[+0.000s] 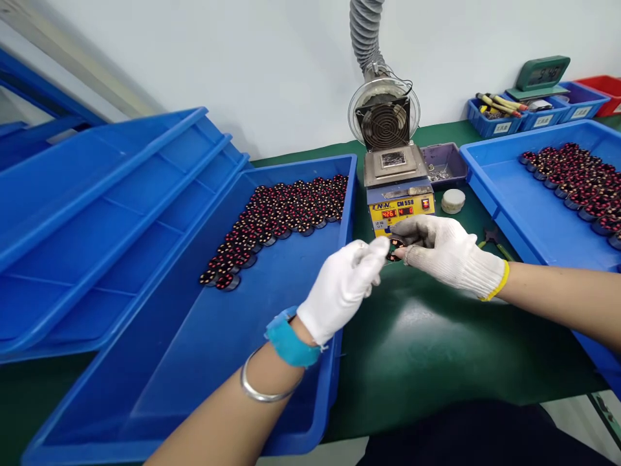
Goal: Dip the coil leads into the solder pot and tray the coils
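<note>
In front of the solder pot (402, 194), a small round black part with copper-coloured spots (395, 248) is held between both gloved hands. My right hand (439, 249), its fingertips darkened, grips the part from the right with thumb and fingers. From the other side, my left hand (347, 281) is closed in a pinch at the part's left edge; its fingertips hide that edge. A blue tray (233, 349) lies under my left wrist, with rows of similar round black-and-red parts (286, 210) standing at its far end.
Another blue tray (514, 200) on the right holds many similar parts. Pliers (495, 241) and a round white tin (453, 201) lie beside the pot. Behind stand a purple bin (456, 162), tool boxes (495, 123), a clock (542, 72) and an exhaust hose (366, 32). Stacked trays (121, 213) lean left.
</note>
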Demonstrator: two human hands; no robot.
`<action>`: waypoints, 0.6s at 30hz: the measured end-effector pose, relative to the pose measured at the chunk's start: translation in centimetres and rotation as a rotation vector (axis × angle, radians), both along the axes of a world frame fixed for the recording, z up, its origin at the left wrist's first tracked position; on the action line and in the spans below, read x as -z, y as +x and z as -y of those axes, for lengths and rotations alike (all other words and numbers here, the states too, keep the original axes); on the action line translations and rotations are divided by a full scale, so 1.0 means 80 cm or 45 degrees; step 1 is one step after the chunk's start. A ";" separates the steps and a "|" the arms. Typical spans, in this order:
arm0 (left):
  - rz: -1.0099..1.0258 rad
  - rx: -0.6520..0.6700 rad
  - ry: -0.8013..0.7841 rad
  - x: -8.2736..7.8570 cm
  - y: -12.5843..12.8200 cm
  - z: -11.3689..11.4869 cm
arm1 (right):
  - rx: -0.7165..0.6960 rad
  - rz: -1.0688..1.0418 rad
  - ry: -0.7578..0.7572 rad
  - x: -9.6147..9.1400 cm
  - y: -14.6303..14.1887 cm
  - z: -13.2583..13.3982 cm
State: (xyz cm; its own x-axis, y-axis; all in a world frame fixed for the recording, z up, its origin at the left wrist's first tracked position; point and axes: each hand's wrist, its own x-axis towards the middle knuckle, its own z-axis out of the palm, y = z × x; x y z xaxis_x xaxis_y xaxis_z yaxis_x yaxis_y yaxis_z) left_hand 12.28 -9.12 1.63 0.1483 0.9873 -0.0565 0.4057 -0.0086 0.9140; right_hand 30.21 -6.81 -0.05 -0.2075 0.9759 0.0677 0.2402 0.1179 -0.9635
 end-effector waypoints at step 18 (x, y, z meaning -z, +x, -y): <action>0.158 -0.003 -0.059 -0.001 0.017 0.014 | 0.104 0.022 0.097 0.001 0.009 -0.013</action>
State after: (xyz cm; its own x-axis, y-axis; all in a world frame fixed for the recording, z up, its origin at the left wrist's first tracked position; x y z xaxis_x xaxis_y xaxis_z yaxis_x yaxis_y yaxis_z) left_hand 13.65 -10.24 1.69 0.1548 0.9844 -0.0833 0.2894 0.0355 0.9565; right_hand 30.92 -5.76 -0.15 -0.1292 0.9818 0.1395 0.2682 0.1700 -0.9482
